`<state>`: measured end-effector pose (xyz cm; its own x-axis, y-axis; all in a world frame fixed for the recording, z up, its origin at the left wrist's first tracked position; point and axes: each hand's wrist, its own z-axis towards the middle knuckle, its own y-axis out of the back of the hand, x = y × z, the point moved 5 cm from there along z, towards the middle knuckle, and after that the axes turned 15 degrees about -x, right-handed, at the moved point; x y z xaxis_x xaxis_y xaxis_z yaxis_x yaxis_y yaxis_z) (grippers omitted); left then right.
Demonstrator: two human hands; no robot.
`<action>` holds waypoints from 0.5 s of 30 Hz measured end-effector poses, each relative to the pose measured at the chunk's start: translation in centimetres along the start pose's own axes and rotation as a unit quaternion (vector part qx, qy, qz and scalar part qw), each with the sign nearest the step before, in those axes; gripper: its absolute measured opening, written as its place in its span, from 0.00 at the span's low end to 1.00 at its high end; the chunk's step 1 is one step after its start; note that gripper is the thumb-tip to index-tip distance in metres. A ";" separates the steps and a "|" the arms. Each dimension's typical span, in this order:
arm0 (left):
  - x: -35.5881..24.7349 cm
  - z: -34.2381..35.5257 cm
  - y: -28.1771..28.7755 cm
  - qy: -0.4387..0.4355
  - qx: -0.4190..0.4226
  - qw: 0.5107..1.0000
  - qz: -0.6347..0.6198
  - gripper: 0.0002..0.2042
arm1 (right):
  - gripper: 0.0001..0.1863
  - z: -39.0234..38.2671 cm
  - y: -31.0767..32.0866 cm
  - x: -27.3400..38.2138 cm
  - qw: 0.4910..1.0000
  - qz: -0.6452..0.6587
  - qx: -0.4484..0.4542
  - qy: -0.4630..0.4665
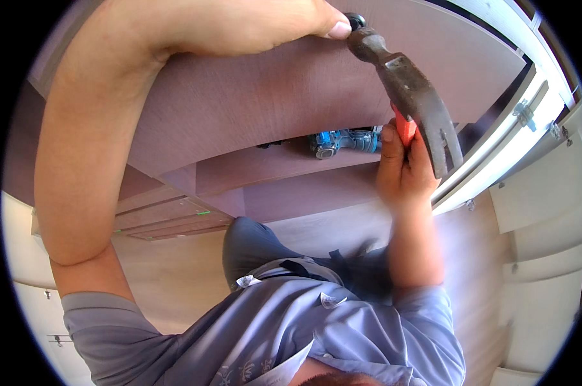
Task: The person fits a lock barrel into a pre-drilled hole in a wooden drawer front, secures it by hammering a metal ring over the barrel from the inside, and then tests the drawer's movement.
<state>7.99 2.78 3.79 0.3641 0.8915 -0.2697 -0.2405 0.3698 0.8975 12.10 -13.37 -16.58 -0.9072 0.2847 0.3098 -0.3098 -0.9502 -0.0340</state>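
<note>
My right hand [400, 170] grips the orange handle of a dark steel claw hammer [410, 90]. Its striking face is at the top against the brown wood-grain board [259, 103], and its claw points down to the right. My left hand [252, 26] reaches across the top of the view and lies on the same board. Its thumb tip is right beside the hammer's face. The left fingers are hidden, so whether they pinch anything is unclear.
A blue cordless drill [342, 141] lies on a lower brown shelf [272, 164] just left of my right hand. White cabinet panels with metal hinges [526, 112] run down the right side. Stacked wood panels [169, 219] sit at the left, over a pale floor.
</note>
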 end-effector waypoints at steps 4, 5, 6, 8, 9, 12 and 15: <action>-0.2 -1.3 -0.1 -0.062 -0.041 0.996 0.049 0.18 | 0.11 0.0 -0.1 0.1 0.999 -0.030 -0.005 0.012; -0.3 -1.7 -0.5 -0.073 -0.061 0.993 0.073 0.18 | 0.10 0.0 0.0 0.1 1.000 -0.026 -0.008 0.008; -0.2 -1.7 -1.0 -0.089 -0.078 0.989 0.090 0.18 | 0.10 -0.1 0.1 0.0 0.999 -0.031 -0.010 0.001; 0.0 -1.0 -2.2 -0.083 -0.085 0.988 0.096 0.18 | 0.10 -0.4 0.5 -0.5 0.999 -0.029 -0.022 -0.013; -0.1 -0.8 -2.2 -0.072 -0.075 0.991 0.086 0.18 | 0.10 -0.4 0.7 -0.6 0.999 -0.019 -0.031 -0.019; -1.4 1.1 -0.7 -0.199 0.098 0.972 0.080 0.17 | 0.18 -0.4 0.7 -0.5 1.000 -0.006 0.008 -0.004; -0.8 -0.3 0.2 -0.496 0.172 0.822 0.222 0.17 | 0.18 0.5 -1.3 0.4 0.998 0.044 0.035 -0.004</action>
<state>7.42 2.23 4.10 0.9042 0.2040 0.3752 -0.3413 -0.1831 0.9219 12.26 -12.03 -15.93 -0.9276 0.1997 0.3157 -0.2088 -0.9780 0.0052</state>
